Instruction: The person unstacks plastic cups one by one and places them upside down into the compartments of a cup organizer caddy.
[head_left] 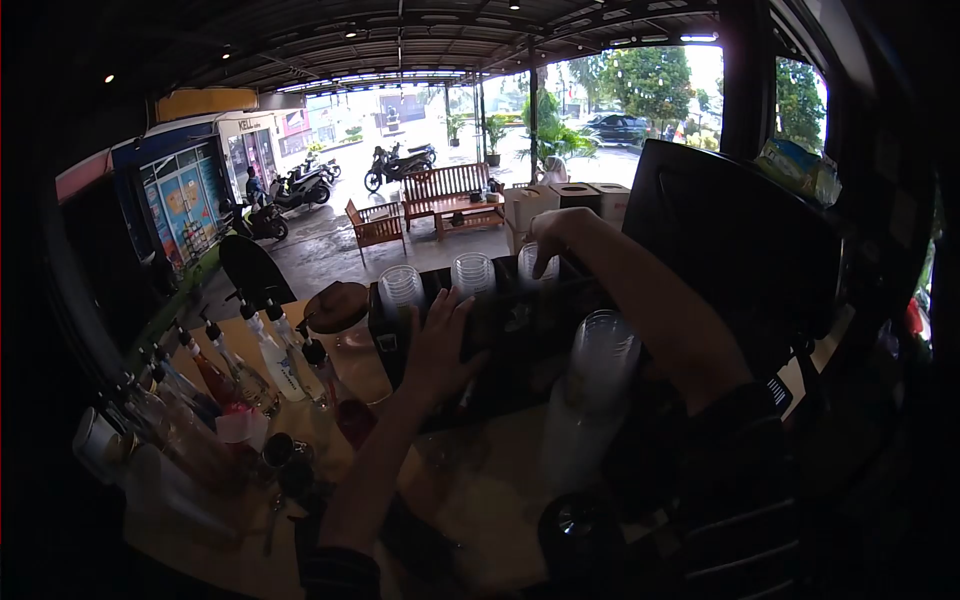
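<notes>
A black organizer (505, 325) stands on the counter before me, with stacks of clear plastic cups or lids in its top. My left hand (438, 335) rests against its front and upper edge, fingers spread, holding nothing. Just above the fingers are the left stack (401, 287) and the middle stack (473, 272). My right hand (562, 232) reaches over the organizer from the right. Its bent fingers point down at the right stack (536, 262) and seem to grip it; the fingertips are partly dark. A tall stack of clear plastic cups (605, 350) stands near my right forearm.
Several pump bottles (275, 360) line the counter's left side. A round brown lid (337, 306) sits left of the organizer. A large black screen or machine (730, 230) rises at the right. Boxes (580, 197) stand behind the organizer. Beyond are a wooden bench (445, 188) and parked motorbikes.
</notes>
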